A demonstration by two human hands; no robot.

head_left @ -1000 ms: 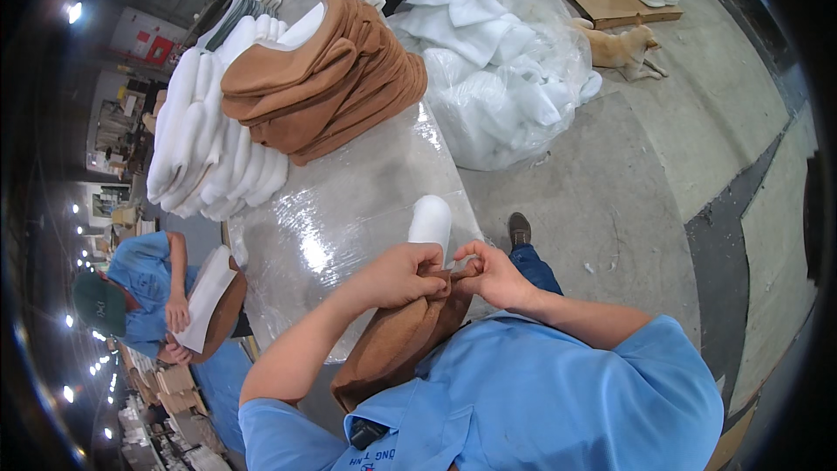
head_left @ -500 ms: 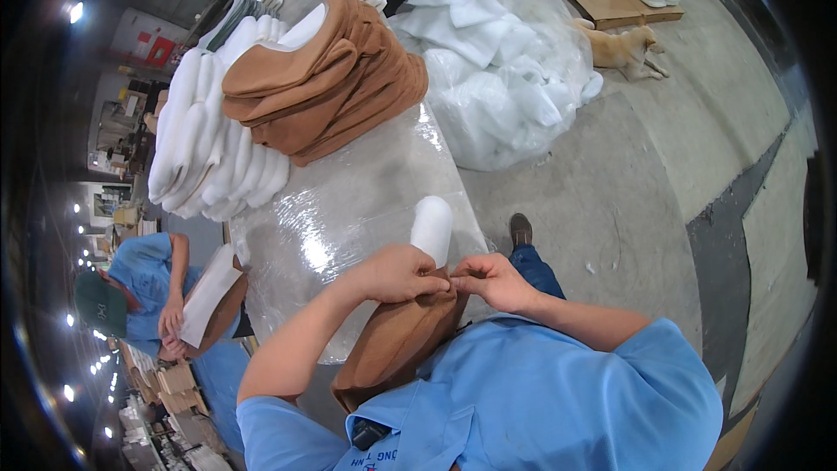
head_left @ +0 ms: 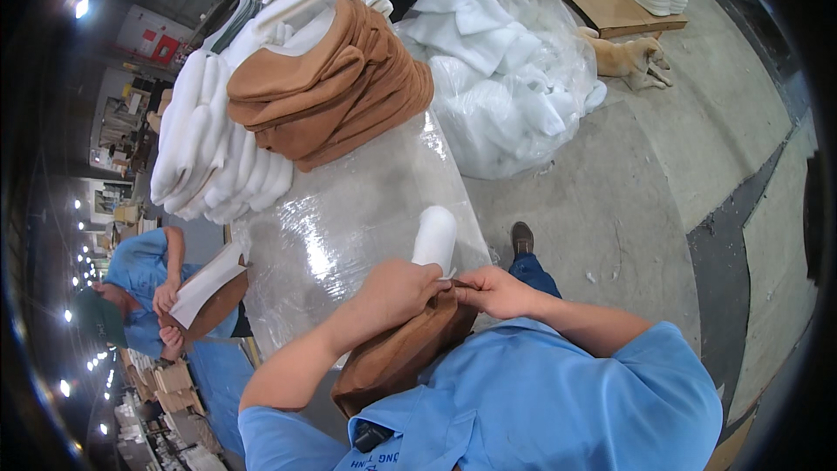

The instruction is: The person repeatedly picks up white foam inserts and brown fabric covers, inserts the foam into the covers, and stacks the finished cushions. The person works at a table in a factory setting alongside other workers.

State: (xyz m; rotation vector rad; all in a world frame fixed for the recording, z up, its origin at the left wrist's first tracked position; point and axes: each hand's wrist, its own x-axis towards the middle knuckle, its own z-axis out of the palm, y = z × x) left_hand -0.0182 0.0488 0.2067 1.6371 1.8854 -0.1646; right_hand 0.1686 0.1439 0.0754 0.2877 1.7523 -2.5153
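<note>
A brown fabric cushion cover [head_left: 405,349] rests against the front of my blue shirt. From its far end a rounded white foam pad [head_left: 435,237] sticks out over the table. My left hand [head_left: 403,290] is closed in a pinch on the cover's edge beside the pad. Close by, my right hand [head_left: 499,291] pinches the same brown edge, its fingertips almost meeting the left ones. A small pale bit shows between the two hands; what it is I cannot make out.
Brown covers [head_left: 340,87] and white pads [head_left: 218,139] are piled on the plastic-wrapped table [head_left: 375,183]. Beyond lies a clear bag of white padding [head_left: 506,87]. A dog [head_left: 632,59] lies near a cardboard sheet [head_left: 602,16]. At left, a co-worker [head_left: 144,279] handles another brown-and-white piece.
My left hand has turned slightly and its knuckles now hide more of the cover's edge. The co-worker's hands have shifted on their piece. A long white pad now shows above the far pile.
</note>
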